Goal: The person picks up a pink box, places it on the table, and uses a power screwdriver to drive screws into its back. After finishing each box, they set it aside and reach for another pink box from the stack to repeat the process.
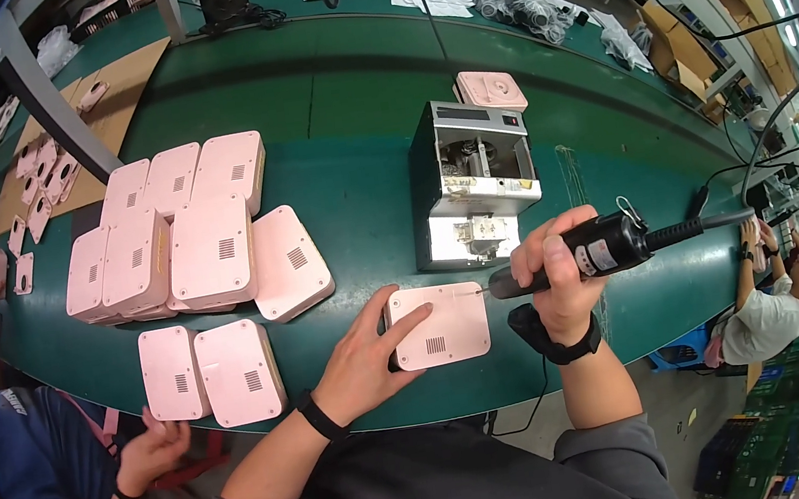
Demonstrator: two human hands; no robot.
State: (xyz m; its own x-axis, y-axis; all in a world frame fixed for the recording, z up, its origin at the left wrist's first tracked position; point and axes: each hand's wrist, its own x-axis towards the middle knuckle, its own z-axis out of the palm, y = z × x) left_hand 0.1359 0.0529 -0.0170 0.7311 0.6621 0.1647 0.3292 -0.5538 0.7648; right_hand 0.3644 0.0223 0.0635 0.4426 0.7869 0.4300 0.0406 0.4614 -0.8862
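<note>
A pale pink plastic case [451, 336] lies flat on the green table in front of me, its slotted vent and corner holes facing up. My left hand [359, 364] grips its left end, index finger across the top and thumb at the near edge. In my right hand [563, 288] is a black corded electric screwdriver [606, 244], tilted nearly level. Its thin bit points left to the case's far right corner; whether the tip sits in the hole cannot be made out. Just beyond stands a black and silver screw feeder [478, 173].
Pink cases are stacked [211, 254] at the left, with a separate pair [240, 371] nearer me. Another case [492, 91] sits behind the feeder. A co-worker's hand [156, 451] is by the left table edge. A second person [770, 307] works at right.
</note>
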